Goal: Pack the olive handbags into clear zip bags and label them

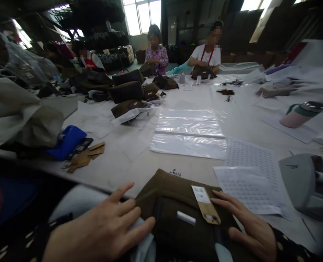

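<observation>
A dark olive-brown fabric bag (172, 203) lies at the table's near edge, right in front of me. A brown hang tag with a white label (205, 203) rests on it, beside a small white strip (186, 218). My left hand (101, 222) is at the bag's left side, fingers spread, with the fingertips close to or touching the cloth. My right hand (245, 222) lies along the bag's right side, fingers stretched out near the tag. Pale blue-grey material (146, 242) shows below my left hand. Neither hand grips anything.
Clear plastic bags (190, 134) lie flat beyond the bag. To the right are printed sheets (254, 174), a grey device (308, 185) and a pink tumbler (300, 114). Brown card tags (86, 156) and a blue object (71, 142) lie left. Co-workers (206, 54) work at the far side.
</observation>
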Demonstrator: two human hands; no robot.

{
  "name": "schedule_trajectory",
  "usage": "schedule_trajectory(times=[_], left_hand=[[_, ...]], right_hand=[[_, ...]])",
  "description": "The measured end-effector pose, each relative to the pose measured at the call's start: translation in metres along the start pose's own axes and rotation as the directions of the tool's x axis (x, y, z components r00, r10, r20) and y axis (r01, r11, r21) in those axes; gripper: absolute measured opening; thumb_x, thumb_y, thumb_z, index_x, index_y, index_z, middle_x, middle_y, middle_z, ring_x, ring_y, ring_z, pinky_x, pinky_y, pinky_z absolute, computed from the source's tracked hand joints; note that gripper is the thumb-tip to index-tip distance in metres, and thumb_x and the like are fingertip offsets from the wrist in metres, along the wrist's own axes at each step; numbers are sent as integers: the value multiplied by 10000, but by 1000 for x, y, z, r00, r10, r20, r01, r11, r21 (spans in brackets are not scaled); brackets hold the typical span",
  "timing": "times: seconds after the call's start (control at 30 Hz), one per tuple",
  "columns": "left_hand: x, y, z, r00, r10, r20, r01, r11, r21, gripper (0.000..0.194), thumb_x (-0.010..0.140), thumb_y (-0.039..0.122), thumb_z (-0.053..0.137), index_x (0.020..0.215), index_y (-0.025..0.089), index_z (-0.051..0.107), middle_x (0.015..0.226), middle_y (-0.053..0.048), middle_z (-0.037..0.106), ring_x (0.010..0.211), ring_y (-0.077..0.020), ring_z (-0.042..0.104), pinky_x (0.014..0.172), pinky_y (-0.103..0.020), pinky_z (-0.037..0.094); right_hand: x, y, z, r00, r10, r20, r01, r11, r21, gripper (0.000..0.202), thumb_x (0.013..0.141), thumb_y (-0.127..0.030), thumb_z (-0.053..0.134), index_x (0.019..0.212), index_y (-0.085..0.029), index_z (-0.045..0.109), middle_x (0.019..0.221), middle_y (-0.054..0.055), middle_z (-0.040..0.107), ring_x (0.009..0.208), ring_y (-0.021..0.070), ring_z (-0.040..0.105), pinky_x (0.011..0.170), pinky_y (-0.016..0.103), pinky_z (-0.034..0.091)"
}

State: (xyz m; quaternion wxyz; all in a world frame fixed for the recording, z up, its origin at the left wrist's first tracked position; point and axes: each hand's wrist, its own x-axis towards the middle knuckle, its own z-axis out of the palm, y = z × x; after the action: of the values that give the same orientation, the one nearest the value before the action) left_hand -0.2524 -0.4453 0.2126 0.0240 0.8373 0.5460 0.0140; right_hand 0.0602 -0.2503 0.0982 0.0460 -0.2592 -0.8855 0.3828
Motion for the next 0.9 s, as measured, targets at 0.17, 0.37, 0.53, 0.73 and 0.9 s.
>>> schedule_trajectory(times=[0.17,0.37,0.53,0.73,0.9], left_hand=[[39,-26,-9,987,145,64,-135,980,-145,496,799,45,413,1245,257,458,1326,-29,475,1256,-220,366,1097,-492,111],[57,-35,13,979,-110,173,194,771,-607,340,770,113,456,1047,254,592,1024,-6,622,968,-158,566,1035,-385,285],[90,-26,22,877,-443,187,412,492,-767,649,709,394,621,1281,200,383,983,-48,547,769,-153,546,684,-275,468],[98,-15,45,782,-495,378,533,220,-817,439,736,299,563,1149,170,489,903,-30,565,575,-87,464,530,-217,401],[103,-6,40,796,-489,356,548,333,-768,673,660,392,639,1262,207,402,1083,-66,551,708,-145,536,642,-268,443]], right_hand=[[-1,4,9,986,149,-74,-136,979,155,568,792,-582,422,1270,-276,433,1370,65,385,1269,298,323,1055,510,244],[6,-5,18,944,256,-206,-217,956,196,567,773,-582,444,1252,-280,416,1298,58,465,1193,281,428,1003,468,350],[34,-26,15,964,79,-254,-86,996,-15,504,758,-543,505,1180,-268,530,1320,76,425,1222,289,376,1007,484,328],[31,-22,17,979,16,-205,-30,998,-63,362,807,-526,449,1051,-313,611,1209,57,513,1178,299,389,959,535,330],[26,-16,20,953,175,-248,-158,983,90,374,851,-535,357,967,-322,642,1182,43,508,1142,274,421,976,518,323]])
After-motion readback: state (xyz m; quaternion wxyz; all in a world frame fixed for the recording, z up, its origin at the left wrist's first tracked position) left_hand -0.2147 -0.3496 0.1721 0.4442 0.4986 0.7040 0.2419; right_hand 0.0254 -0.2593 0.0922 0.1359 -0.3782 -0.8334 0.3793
